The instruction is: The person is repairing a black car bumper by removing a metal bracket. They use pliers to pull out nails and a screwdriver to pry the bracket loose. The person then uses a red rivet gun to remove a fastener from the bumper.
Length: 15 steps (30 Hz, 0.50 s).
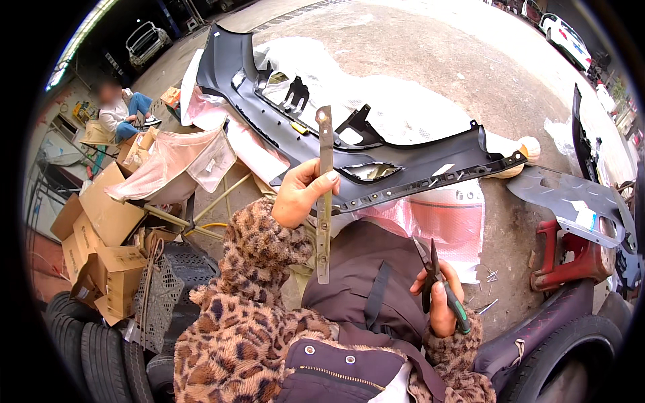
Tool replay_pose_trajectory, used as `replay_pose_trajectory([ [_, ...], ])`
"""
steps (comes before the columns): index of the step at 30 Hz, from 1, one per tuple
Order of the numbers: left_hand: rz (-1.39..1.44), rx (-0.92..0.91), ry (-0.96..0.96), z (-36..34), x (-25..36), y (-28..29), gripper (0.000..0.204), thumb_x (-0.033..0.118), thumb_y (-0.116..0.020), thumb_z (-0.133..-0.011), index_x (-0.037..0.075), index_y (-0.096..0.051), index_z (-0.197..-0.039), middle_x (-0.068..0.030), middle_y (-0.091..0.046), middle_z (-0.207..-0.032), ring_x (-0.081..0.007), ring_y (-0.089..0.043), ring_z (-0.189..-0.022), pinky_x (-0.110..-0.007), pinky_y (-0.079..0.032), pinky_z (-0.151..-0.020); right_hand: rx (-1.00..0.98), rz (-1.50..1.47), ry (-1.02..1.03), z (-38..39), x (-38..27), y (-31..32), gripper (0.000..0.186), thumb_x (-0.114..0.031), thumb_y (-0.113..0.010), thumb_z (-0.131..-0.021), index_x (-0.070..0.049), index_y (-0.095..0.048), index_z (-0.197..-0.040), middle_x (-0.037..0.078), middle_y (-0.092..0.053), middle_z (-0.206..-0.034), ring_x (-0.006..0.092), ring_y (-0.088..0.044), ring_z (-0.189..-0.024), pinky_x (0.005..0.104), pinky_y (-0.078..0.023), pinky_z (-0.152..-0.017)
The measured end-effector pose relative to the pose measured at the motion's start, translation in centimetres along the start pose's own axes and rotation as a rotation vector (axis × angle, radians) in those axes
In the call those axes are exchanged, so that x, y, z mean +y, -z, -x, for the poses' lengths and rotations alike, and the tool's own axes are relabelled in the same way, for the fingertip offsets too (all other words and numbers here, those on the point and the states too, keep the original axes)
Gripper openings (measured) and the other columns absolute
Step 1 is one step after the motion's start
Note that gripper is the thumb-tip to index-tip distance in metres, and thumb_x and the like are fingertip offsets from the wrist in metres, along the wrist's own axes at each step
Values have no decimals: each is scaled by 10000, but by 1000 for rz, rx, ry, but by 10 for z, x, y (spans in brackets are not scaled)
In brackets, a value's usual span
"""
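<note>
My left hand point(302, 193) is closed on a long, flat metal strip point(324, 228) with holes along it, held upright in front of a dark grey bumper point(416, 154). My right hand point(440, 295) grips long-nosed pliers point(457, 309) with black and green handles, their jaws pointing up. The bumper lies across white and pink wrapping point(437, 235), its openings and black brackets showing, with a row of small fittings along its near edge.
A seated person point(117, 111) is at upper left. Cardboard boxes point(104, 215), a folding frame draped in pink fabric point(161, 168) and stacked tyres point(101, 356) fill the left. At right are a red stool point(571, 275), more panels point(557, 201) and another tyre point(551, 356).
</note>
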State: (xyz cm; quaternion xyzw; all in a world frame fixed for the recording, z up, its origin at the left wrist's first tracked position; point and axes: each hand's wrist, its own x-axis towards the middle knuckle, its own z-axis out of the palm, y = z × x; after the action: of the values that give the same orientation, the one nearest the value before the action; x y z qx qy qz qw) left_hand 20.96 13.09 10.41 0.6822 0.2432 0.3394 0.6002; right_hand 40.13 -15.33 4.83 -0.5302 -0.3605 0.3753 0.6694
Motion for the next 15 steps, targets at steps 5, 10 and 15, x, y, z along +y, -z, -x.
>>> replay_pose_trajectory([
  [5, 374, 117, 13, 34, -4, -35, 245, 221, -520, -1018, 42, -552, -854, -48, -549, -717, -158, -546, -698, -310, -465, -720, -136, -43, 42, -9, -32, -22, 484, -289, -623, -978, 33, -490, -1314, 88, -600, -937, 130, -557, -775, 285, -470, -698],
  [10, 608, 109, 160, 49, -12, -46, 297, 232, -502, -1026, 42, -525, -799, -66, -541, -684, -155, -524, -602, -278, -465, -533, -131, 222, -21, -14, -31, -32, 370, -137, -674, -955, 18, -527, -1257, 30, -584, -804, 81, -518, -638, 236, -439, -570],
  [15, 630, 27, 292, 45, -23, -48, 434, 373, -463, -1054, 40, -516, -780, -62, -513, -634, -115, -456, -493, -248, -387, -440, -135, 534, 116, -22, -24, -40, 313, -104, -690, -928, 29, -584, -1190, 52, -613, -776, 97, -544, -624, 256, -441, -578],
])
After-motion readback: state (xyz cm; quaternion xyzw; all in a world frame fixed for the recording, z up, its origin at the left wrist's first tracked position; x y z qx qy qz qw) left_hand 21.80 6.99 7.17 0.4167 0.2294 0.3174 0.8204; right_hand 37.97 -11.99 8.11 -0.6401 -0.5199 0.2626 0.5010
